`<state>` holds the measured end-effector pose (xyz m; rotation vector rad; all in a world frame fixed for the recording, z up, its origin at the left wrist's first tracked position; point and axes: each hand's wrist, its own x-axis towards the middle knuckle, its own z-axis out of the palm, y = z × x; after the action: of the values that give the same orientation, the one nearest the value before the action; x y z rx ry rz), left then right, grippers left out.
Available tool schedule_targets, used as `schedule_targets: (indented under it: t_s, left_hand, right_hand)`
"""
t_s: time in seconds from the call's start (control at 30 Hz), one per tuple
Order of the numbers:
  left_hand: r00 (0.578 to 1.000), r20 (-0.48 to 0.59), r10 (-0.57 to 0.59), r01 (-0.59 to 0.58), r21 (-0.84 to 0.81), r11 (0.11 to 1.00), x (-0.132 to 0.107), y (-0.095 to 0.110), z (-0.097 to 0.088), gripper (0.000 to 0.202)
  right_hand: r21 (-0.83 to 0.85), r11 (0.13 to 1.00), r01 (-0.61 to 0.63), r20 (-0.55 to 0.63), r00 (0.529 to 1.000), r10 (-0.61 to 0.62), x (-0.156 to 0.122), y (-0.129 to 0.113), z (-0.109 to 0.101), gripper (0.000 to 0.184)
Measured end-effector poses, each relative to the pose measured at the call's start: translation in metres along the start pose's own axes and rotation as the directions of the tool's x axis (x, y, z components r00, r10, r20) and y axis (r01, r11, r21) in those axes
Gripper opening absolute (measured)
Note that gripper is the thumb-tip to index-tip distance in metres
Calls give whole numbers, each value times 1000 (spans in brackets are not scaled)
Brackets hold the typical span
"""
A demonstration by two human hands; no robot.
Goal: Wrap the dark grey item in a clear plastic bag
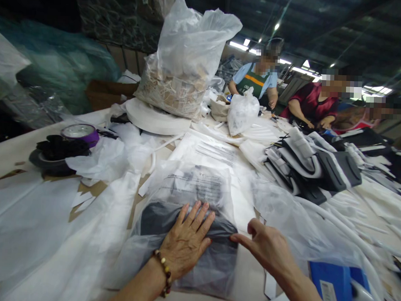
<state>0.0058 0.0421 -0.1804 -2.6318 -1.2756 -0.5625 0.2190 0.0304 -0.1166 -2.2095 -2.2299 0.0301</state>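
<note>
A dark flat item [157,219] lies inside a clear plastic bag [215,280] with printed lines near its far end. My left hand [186,238], a beaded bracelet [166,272] at the wrist, rests flat on the bag with its fingers stretched out. At the right edge of the bag is my right hand [268,243]. Its thumb points out to the left and touches or nearly touches the plastic, apart from the bent index finger. The other right fingers are mostly hidden, and nothing shows in that hand.
Left stand a purple tape roll [81,133] and a black bundle [60,149]. A large filled bag [179,79] sits at the back. Folded dark padded pieces [318,163] are stacked right, near a blue package [334,284]. Several people work across the table, including one in a green apron [252,80].
</note>
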Motion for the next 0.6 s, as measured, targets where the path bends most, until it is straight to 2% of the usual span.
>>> schedule_targets:
  t_s: [0.03,0.07,0.13,0.17,0.2,0.23,0.27,0.3,0.37,0.47,0.53,0.6]
  left_hand:
    - [1000,4,-1,1,-6,1000,-1,0,0,49]
    - [1000,8,-4,4,-14,1000,-1,0,1,50]
    - [1000,19,-9,9,-29,1000,-3,0,3,50]
    - [1000,26,-10,11,-37,999,-3,1,4,50]
    - [999,31,-11,13,-46,999,-3,2,6,50]
    - [999,39,-16,18,-56,998,-2,2,6,50]
    - [998,52,-19,23,-69,997,0,2,6,50]
    - [997,70,-19,25,-86,996,1,2,4,51]
    - [993,118,3,13,-139,990,4,-2,-7,51]
    - [987,158,25,5,-188,982,-5,-16,-38,56]
    - [992,115,-41,58,-144,988,-24,-29,-58,64]
    - [983,48,-177,181,-103,978,-49,-44,-67,69]
  right_hand:
    - [56,998,39,-118,993,-32,-6,5,6,33]
    - [99,989,110,-253,964,-82,-14,7,14,27]
    - [65,945,320,-488,836,-250,-33,0,33,18]
    - [-22,906,423,-545,754,-366,-42,-7,43,21]
    - [-125,854,505,-555,678,-482,-50,-16,54,25]
    - [-222,808,546,-548,616,-567,-57,-25,64,29]
    - [-290,776,559,-535,578,-616,-62,-34,72,33]
    - [-335,760,558,-517,565,-643,-65,-40,79,36]
    - [-355,762,541,-498,581,-644,-68,-48,88,39]
    - [-336,769,544,-494,593,-636,-67,-47,92,41]
    - [-319,775,545,-520,583,-625,-68,-45,92,40]
    - [-306,786,536,-541,582,-607,-69,-45,92,39]
